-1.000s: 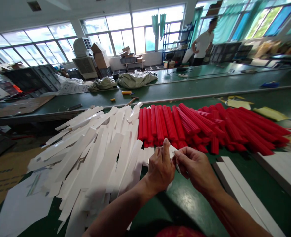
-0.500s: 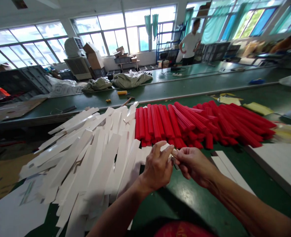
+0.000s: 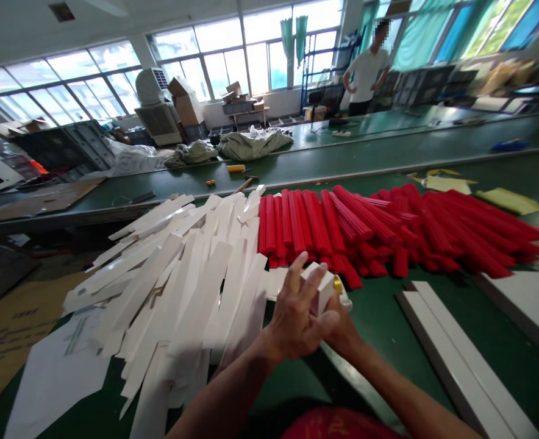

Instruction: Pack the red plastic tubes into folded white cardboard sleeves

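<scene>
A white carton (image 3: 319, 279) is between my two hands, above the table in the middle of the head view. My left hand (image 3: 294, 314) lies over its near left side, with fingers bent around it. Partly covered by the left thumb, my right hand (image 3: 341, 326) grips the carton from the right; most of its fingers are hidden. A small yellow, shiny part (image 3: 338, 284) shows at the carton's right end, too small to name. Just beyond my hands lie red ribbed sticks (image 3: 315, 222) in a heap. Left of them spreads a pile of flat white cartons (image 3: 191, 292).
Two long white boxes (image 3: 461, 347) lie to the right on the green table (image 3: 379, 360). A larger white panel (image 3: 530, 299) is beyond them. Across the table are a yellow-handled tool (image 3: 236, 168) and grey sacks (image 3: 253, 145). A person (image 3: 365, 73) stands behind.
My right hand has come in closer, partly behind my left, and the yellow part now shows. The view has turned slightly left, and the long white boxes at right show more fully.
</scene>
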Motion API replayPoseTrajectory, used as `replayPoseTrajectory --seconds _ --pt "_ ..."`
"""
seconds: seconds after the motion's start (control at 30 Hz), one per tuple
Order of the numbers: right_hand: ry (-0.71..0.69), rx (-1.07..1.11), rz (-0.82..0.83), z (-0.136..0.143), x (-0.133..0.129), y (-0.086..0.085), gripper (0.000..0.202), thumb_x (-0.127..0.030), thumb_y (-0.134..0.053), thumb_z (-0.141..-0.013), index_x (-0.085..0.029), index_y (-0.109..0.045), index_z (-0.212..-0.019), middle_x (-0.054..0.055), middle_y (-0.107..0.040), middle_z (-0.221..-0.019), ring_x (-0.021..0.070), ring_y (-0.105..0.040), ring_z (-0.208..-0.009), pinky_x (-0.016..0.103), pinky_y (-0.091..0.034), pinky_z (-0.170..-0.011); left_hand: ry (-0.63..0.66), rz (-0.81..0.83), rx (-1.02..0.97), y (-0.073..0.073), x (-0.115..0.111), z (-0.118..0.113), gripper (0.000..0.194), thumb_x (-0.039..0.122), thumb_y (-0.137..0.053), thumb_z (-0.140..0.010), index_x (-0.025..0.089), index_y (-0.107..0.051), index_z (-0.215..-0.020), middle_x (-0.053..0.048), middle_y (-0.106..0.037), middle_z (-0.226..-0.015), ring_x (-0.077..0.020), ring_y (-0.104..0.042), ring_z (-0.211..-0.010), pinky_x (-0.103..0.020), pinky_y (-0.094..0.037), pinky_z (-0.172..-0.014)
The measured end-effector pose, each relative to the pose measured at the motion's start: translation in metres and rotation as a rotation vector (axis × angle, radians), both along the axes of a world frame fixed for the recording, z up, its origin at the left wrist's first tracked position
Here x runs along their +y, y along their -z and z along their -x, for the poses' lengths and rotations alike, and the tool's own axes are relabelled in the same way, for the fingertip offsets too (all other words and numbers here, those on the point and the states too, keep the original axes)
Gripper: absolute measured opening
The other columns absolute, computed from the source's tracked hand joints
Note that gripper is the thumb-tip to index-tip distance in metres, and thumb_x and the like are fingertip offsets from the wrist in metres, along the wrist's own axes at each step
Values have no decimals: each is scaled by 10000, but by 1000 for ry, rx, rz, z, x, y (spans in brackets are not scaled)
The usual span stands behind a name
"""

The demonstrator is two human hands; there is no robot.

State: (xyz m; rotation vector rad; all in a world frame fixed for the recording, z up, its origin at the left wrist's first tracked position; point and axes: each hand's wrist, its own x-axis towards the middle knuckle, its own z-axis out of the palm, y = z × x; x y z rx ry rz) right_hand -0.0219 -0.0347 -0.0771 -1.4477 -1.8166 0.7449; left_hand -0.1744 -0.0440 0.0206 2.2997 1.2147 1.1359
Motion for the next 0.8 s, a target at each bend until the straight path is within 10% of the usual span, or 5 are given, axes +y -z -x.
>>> replayPoseTrajectory --seconds 0.23,0.43,0.63,0.8 --pt "123 -629 122 -83 8 -38 440 -455 -434 -909 -81 -389 -1136 156 -660 -821 313 -675 -754 331 -382 -608 -698 149 442 88 9 66 579 436 -530 -905 104 -432 -1370 -177 -510 -1232 -318 -519 -1113 -467 -476 -898" --pt "173 -884 507 -156 5 20 339 -338 -482 -879 -61 -484 -1074 212 -672 -902 357 -685 -866 369 -416 -655 -738 429 840 141 -17 103 470 364 -537 -914 77 -498 -1283 -140 -582 -1062 -273 -581 -946 -343 -471 -744" --pt "303 -1085 340 -182 -6 60 302 -310 -540 -862 -63 -617 -1016 264 -595 -1046 405 -609 -971 429 -452 -659 -733 496 813 133 -23 104 323 114 -491 -893 76 -543 -1209 -138 -615 -1042 -253 -609 -983 -321 -468 -811" --pt "328 -1022 76 -161 6 34 472 -376 -577 -848 -68 -558 -1205 268 -542 -1208 413 -546 -1074 505 -472 -780 -616 360 826 78 -29 124 356 132 -446 -903 123 -536 -1248 -110 -617 -988 -249 -604 -902 -367 -472 -811"
